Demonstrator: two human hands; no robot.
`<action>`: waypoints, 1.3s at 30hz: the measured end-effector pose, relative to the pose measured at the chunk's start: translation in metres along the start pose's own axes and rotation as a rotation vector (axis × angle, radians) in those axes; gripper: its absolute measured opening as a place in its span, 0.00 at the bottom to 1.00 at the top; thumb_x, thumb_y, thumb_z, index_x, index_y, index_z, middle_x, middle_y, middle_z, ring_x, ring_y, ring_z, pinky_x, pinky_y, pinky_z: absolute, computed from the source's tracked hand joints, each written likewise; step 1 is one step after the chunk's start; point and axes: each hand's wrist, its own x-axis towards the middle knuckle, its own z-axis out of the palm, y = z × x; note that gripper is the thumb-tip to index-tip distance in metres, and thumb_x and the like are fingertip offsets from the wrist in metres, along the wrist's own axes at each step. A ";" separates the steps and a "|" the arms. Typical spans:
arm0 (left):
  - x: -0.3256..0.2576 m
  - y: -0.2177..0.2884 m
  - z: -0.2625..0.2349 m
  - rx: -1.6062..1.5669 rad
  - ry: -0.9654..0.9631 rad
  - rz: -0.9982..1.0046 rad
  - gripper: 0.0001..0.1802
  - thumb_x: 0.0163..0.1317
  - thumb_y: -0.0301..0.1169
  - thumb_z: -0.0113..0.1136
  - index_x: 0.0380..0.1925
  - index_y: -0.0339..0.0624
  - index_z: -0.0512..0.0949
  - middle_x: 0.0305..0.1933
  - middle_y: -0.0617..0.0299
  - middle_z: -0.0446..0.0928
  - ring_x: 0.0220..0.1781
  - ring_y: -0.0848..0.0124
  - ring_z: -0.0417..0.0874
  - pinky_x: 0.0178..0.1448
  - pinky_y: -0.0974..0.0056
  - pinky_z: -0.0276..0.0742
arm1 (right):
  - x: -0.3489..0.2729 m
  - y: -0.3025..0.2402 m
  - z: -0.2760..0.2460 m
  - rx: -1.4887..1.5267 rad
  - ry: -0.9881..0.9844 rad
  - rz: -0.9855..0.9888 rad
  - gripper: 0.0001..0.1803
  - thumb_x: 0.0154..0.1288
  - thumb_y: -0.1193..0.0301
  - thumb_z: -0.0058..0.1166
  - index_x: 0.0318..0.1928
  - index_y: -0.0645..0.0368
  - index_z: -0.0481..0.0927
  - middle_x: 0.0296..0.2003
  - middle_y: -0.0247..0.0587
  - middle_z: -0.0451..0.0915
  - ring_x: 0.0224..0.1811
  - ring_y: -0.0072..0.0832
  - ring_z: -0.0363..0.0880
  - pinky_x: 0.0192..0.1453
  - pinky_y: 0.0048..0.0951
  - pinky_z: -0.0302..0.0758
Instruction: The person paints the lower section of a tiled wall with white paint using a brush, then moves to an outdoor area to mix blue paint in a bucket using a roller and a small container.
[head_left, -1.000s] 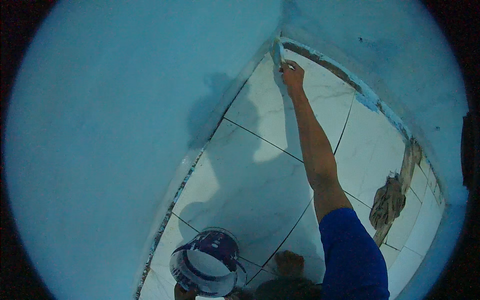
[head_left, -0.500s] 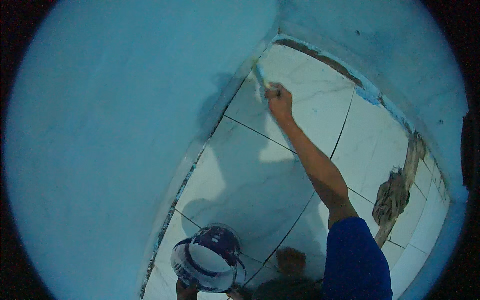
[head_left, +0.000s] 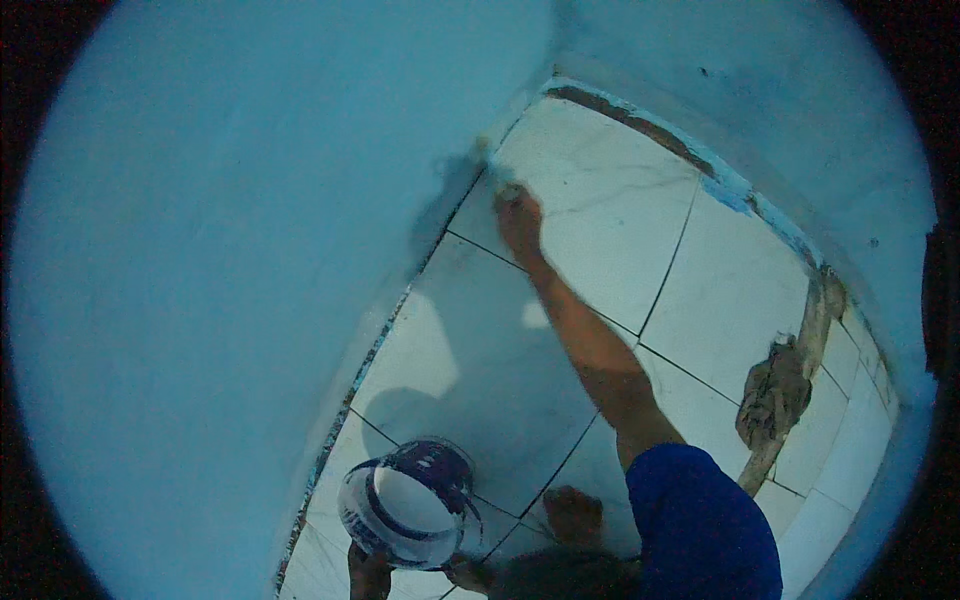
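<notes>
Dial centred on the head view. We find the right hand just past 12 o'clock, over the pale tiled floor, its fingers closed and pinching a brush. The brush points towards 11 from the hand, its tip at the foot of the left wall; blur there, so we cannot tell whether the bristles touch. The bare forearm runs up from a blue sleeve between 4 and 5.

Near 7 we record a dark purple bucket, pale inside, its mouth facing us. The left hand is closed on its near rim, partly cut off by the lower edge; we cannot separate the individual fingers.

At 5 we note a bare foot on the tiles. Towards 4, a crumpled grey-brown rag lies against a brown strip. At 2, a blue smear marks the floor beside the right wall.
</notes>
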 end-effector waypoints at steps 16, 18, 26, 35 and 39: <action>0.034 0.012 0.018 0.031 -0.303 0.221 0.38 0.56 0.28 0.61 0.67 0.35 0.61 0.55 0.48 0.77 0.48 0.57 0.85 0.49 0.49 0.87 | -0.160 -0.242 -0.252 0.364 -0.820 0.470 0.18 0.70 0.72 0.56 0.60 0.53 0.76 0.32 0.35 0.84 0.25 0.14 0.70 0.27 0.24 0.69; 0.040 0.025 0.028 0.158 -0.371 0.299 0.37 0.57 0.28 0.60 0.67 0.35 0.61 0.56 0.47 0.76 0.49 0.56 0.84 0.49 0.47 0.87 | -0.143 -0.285 -0.271 0.292 -0.958 0.303 0.17 0.67 0.72 0.58 0.55 0.57 0.77 0.33 0.39 0.84 0.32 0.23 0.78 0.34 0.31 0.74; 0.021 0.059 0.102 0.213 -0.352 0.161 0.28 0.59 0.23 0.55 0.61 0.32 0.64 0.55 0.46 0.75 0.51 0.52 0.82 0.46 0.48 0.87 | -0.112 -0.440 -0.287 -0.507 -1.266 -0.363 0.11 0.61 0.72 0.58 0.44 0.56 0.83 0.34 0.53 0.83 0.41 0.52 0.83 0.45 0.50 0.78; 0.015 0.065 0.137 0.237 -0.482 0.211 0.17 0.55 0.24 0.59 0.43 0.27 0.68 0.42 0.48 0.74 0.39 0.60 0.84 0.34 0.58 0.89 | -0.127 -0.453 -0.180 -1.279 -1.722 -0.578 0.15 0.54 0.69 0.59 0.41 0.64 0.85 0.32 0.51 0.85 0.41 0.47 0.85 0.45 0.46 0.81; 0.021 0.058 0.151 0.300 -0.501 0.203 0.18 0.53 0.24 0.61 0.41 0.28 0.68 0.38 0.49 0.74 0.38 0.62 0.84 0.32 0.61 0.88 | -0.131 -0.427 -0.169 -1.334 -1.791 -0.554 0.12 0.54 0.69 0.57 0.34 0.65 0.85 0.31 0.52 0.85 0.37 0.48 0.86 0.42 0.46 0.82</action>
